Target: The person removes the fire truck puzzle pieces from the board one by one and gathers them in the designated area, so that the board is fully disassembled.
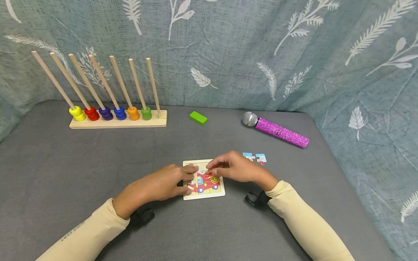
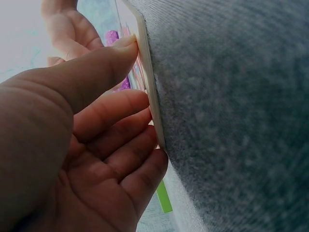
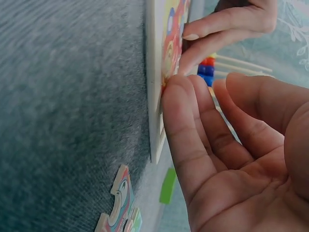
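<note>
A wooden jigsaw puzzle (image 1: 207, 181) showing a red vehicle lies flat in its pale frame (image 1: 204, 198) at the middle of the table. My left hand (image 1: 164, 183) rests on its left side, thumb and fingertips touching the board, as the left wrist view also shows at the frame's edge (image 2: 153, 96). From the right, my right hand (image 1: 240, 167) reaches over the upper right part, its fingertips (image 3: 175, 89) right at the puzzle's surface. In the right wrist view the thumb stands apart from the fingers, with nothing seen between them. Part of the picture is hidden under both hands.
Two loose puzzle pieces (image 1: 261, 158) lie just beyond my right hand. A green block (image 1: 198, 118) and a glittery purple microphone (image 1: 281, 132) are farther back. At the back left stands a wooden peg stand (image 1: 117, 124) with coloured rings. A leaf-patterned curtain (image 1: 222, 54) hangs behind the table.
</note>
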`<action>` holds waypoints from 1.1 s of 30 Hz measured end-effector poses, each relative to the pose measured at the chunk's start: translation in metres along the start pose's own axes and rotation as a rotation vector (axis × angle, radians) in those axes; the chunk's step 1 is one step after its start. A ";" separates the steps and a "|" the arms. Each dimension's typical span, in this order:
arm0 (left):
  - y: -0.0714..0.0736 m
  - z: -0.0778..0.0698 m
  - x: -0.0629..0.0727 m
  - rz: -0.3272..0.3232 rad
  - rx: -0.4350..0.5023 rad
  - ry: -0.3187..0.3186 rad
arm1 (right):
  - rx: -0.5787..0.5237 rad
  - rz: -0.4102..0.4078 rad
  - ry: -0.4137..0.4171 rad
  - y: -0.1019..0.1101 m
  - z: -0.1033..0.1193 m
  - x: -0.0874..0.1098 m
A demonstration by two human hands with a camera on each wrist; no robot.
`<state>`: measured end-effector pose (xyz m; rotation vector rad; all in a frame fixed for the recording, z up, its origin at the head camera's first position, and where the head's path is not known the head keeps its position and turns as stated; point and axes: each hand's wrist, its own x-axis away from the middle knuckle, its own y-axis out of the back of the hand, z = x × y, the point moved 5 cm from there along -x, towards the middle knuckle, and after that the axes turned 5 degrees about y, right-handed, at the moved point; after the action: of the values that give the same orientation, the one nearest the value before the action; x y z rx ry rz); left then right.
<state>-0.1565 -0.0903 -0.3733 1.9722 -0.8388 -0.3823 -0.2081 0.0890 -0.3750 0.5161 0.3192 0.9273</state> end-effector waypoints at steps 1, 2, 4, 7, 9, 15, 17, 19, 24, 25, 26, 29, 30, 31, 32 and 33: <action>0.000 0.000 0.000 -0.002 -0.001 -0.006 | -0.006 0.002 -0.005 0.000 0.000 -0.001; 0.000 0.000 0.000 -0.006 -0.001 -0.012 | -0.010 0.003 -0.008 0.000 0.001 -0.001; 0.000 0.000 0.000 -0.008 -0.001 -0.017 | -0.020 -0.002 -0.022 0.000 0.001 -0.002; -0.001 0.001 0.000 -0.005 0.003 -0.014 | -0.021 -0.009 -0.031 0.000 0.003 -0.004; -0.001 0.001 0.000 -0.002 0.007 -0.010 | -0.015 -0.015 -0.034 -0.001 0.003 -0.005; 0.000 0.000 0.001 0.000 0.010 -0.013 | -0.018 -0.010 -0.051 -0.002 0.002 -0.007; 0.000 0.000 0.001 0.000 0.003 -0.012 | -0.021 -0.007 -0.053 -0.003 0.002 -0.008; 0.000 0.000 0.001 0.001 -0.006 -0.006 | -0.021 -0.005 -0.054 -0.004 0.002 -0.009; -0.001 0.000 0.002 0.011 -0.022 0.022 | -0.027 0.006 -0.067 -0.007 0.002 -0.011; -0.001 0.000 0.001 0.012 -0.024 0.025 | -0.031 0.009 -0.072 -0.008 0.001 -0.011; -0.001 0.000 0.001 0.013 -0.026 0.027 | -0.032 0.012 -0.073 -0.008 0.001 -0.011; -0.001 0.000 0.001 0.006 -0.027 0.021 | -0.027 0.015 -0.072 -0.009 0.001 -0.011; -0.001 0.000 0.001 0.000 -0.029 0.011 | -0.025 0.014 -0.072 -0.009 0.001 -0.011; -0.001 0.000 0.001 -0.005 -0.028 0.005 | -0.022 0.014 -0.071 -0.009 0.001 -0.011; -0.001 0.000 0.001 -0.010 -0.028 -0.001 | -0.015 0.015 -0.070 -0.009 0.001 -0.011; 0.000 -0.001 0.001 -0.013 -0.026 -0.005 | -0.009 0.015 -0.070 -0.009 0.001 -0.011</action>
<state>-0.1553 -0.0904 -0.3733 1.9543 -0.8202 -0.4042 -0.2078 0.0757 -0.3788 0.5425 0.2482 0.9229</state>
